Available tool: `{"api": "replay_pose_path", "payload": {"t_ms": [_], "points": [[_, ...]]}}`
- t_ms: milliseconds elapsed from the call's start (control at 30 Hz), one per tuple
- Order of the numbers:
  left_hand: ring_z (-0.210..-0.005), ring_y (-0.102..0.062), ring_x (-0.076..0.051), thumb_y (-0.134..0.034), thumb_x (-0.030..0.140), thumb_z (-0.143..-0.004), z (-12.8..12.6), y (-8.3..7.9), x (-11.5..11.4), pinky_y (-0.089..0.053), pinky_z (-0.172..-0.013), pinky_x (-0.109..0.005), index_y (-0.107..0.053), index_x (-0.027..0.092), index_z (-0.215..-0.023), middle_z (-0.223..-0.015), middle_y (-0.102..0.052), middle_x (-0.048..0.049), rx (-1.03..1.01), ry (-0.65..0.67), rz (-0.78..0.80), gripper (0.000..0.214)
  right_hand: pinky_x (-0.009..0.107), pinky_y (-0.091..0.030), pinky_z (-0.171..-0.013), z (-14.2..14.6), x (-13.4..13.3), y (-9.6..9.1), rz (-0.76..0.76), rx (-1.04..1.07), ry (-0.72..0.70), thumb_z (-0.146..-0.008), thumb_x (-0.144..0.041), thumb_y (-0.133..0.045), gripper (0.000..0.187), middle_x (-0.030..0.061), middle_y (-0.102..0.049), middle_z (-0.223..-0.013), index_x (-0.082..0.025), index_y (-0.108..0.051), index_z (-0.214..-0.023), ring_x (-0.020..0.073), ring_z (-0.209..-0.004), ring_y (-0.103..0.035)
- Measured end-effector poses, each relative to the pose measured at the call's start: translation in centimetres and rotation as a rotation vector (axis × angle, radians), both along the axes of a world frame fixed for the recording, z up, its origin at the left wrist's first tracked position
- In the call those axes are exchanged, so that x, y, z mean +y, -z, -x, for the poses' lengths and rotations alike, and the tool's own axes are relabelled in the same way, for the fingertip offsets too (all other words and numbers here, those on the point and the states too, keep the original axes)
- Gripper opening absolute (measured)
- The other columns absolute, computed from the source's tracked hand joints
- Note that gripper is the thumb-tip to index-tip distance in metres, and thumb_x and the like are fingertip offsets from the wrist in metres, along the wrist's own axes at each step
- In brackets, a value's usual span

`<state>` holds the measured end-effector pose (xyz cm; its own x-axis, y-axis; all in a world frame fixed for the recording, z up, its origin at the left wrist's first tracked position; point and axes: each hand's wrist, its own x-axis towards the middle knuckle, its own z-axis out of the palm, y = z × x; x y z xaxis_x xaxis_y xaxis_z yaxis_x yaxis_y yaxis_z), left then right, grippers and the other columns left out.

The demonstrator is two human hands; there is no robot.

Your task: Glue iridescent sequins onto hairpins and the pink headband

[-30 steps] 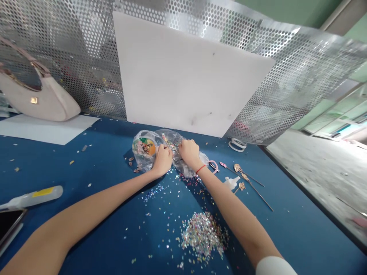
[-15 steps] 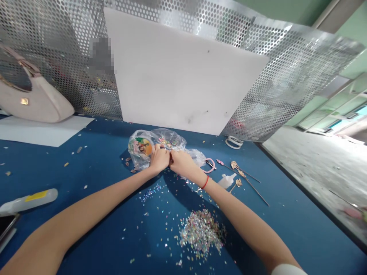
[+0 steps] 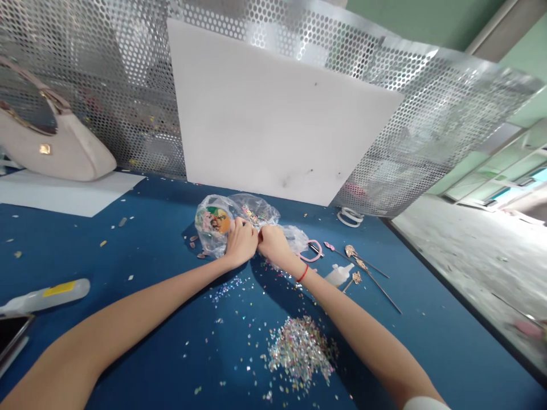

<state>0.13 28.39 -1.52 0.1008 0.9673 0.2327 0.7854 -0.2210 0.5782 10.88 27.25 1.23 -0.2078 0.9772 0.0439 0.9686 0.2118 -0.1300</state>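
left grip (image 3: 241, 242) and right grip (image 3: 273, 246) tight on near edge of clear plastic bag (image 3: 256, 209)

Both arms (image 3: 141, 310) bare; a thin red cord bracelet (image 3: 303, 273) rings the right wrist, and the edge of a white sleeve (image 3: 425, 403) shows well up that arm from the bracelet.

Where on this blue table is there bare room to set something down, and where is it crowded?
Free: table between white sheet and clear bags; also right of the sequin heap. Crowded: where left hand and right hand grip the bags, and around the hairpins.
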Motion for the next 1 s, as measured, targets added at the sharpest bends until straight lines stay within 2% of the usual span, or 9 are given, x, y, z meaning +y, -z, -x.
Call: {"api": "replay_pose_path", "payload": {"t_ms": [100,200,333,400,500,600,733,867,1000], "points": [[-0.115,-0.047,-0.033,-0.04,0.018,-0.086,-0.2,-0.2,0.3,-0.038,-0.102,-0.046,-0.062,0.011,-0.095,-0.112,-0.052,-0.0184,-0.019,-0.023,0.053,0.024,0.027,-0.045,-0.068,0.1,-0.1,-0.4,0.012,-0.019,-0.036,-0.086,-0.013,-0.045,0.025,0.0196,-0.071,-0.09,-0.008,-0.069,-0.093,0.0258,-0.087,-0.069],[-0.116,-0.049,-0.035,-0.046,0.01,-0.077,-0.6,-0.4,0.4,-0.041,-0.1,-0.047,-0.061,0.013,-0.092,-0.114,-0.052,-0.0188,-0.045,-0.048,0.126,0.021,0.027,-0.047,-0.069,0.0,0.0,-0.7,0.037,-0.033,-0.082,-0.087,-0.016,-0.048,0.023,0.018,-0.071,-0.093,-0.01,-0.067,-0.098,0.0257,-0.088,-0.069],[-0.126,-0.041,-0.038,-0.045,0.005,-0.073,-1.6,-0.8,-1.2,-0.037,-0.105,-0.05,-0.056,0.011,-0.112,-0.129,-0.045,-0.0204,-0.086,-0.063,0.136,0.042,0.029,-0.048,-0.074,-0.3,0.1,-1.2,0.062,-0.033,-0.134,-0.086,-0.014,-0.051,0.022,0.0148,-0.071,-0.092,-0.014,-0.066,-0.102,0.0242,-0.088,-0.068],[-0.132,-0.034,-0.036,-0.042,0.003,-0.073,-2.2,-1.3,-2.9,-0.031,-0.11,-0.051,-0.045,0.01,-0.129,-0.136,-0.037,-0.0205,-0.153,-0.019,0.015,0.056,0.031,-0.049,-0.077,-0.5,-0.1,-1.7,0.046,-0.025,-0.127,-0.085,-0.015,-0.054,0.022,0.015,-0.07,-0.091,-0.014,-0.065,-0.105,0.025,-0.089,-0.067],[-0.133,-0.03,-0.033,-0.04,0.003,-0.075,-3.0,-2.4,-6.0,-0.028,-0.112,-0.055,-0.037,0.016,-0.136,-0.138,-0.033,-0.0159,-0.204,0.196,-0.243,0.063,0.035,-0.048,-0.081,-0.6,-0.9,-2.5,0.009,-0.013,-0.102,-0.085,-0.017,-0.056,0.024,0.0154,-0.068,-0.09,-0.014,-0.064,-0.107,0.027,-0.09,-0.065],[-0.131,-0.032,-0.032,-0.04,0.006,-0.081,-3.7,-3.6,-8.9,-0.029,-0.111,-0.058,-0.041,0.02,-0.133,-0.136,-0.037,-0.0144,-0.178,0.369,-0.295,0.053,0.04,-0.047,-0.083,-0.7,-1.8,-3.4,-0.055,0.012,-0.094,-0.085,-0.017,-0.055,0.025,0.0147,-0.065,-0.089,-0.015,-0.062,-0.109,0.0279,-0.089,-0.064],[-0.128,-0.038,-0.027,-0.038,0.007,-0.087,-4.0,-4.8,-11.1,-0.037,-0.108,-0.049,-0.036,0.023,-0.135,-0.134,-0.042,-0.0126,-0.189,0.676,-0.405,0.051,0.041,-0.046,-0.081,-1.5,-2.8,-5.2,-0.121,0.039,-0.123,-0.085,-0.016,-0.053,0.023,0.0118,-0.06,-0.082,-0.017,-0.062,-0.106,0.0256,-0.081,-0.061],[-0.12,-0.045,-0.025,-0.04,0.008,-0.088,-4.3,-5.3,-11.0,-0.04,-0.104,-0.047,-0.035,0.026,-0.133,-0.127,-0.047,-0.0104,-0.275,0.693,-0.633,0.048,0.035,-0.042,-0.07,-4.6,-4.4,-7.6,-0.032,-0.063,-0.239,-0.089,-0.014,-0.044,0.021,0.0065,-0.058,-0.073,-0.018,-0.062,-0.098,0.0183,-0.068,-0.056],[-0.112,-0.048,-0.02,-0.038,0.006,-0.086,-5.1,-5.3,-10.2,-0.046,-0.096,-0.038,-0.042,0.023,-0.121,-0.118,-0.049,-0.0085,-0.415,0.591,-0.616,0.039,0.03,-0.034,-0.061,-9.5,-8.9,-7.8,-0.05,-0.063,-0.278,-0.092,-0.017,-0.039,0.023,0.003,-0.057,-0.069,-0.017,-0.061,-0.086,0.0137,-0.059,-0.049]]}}
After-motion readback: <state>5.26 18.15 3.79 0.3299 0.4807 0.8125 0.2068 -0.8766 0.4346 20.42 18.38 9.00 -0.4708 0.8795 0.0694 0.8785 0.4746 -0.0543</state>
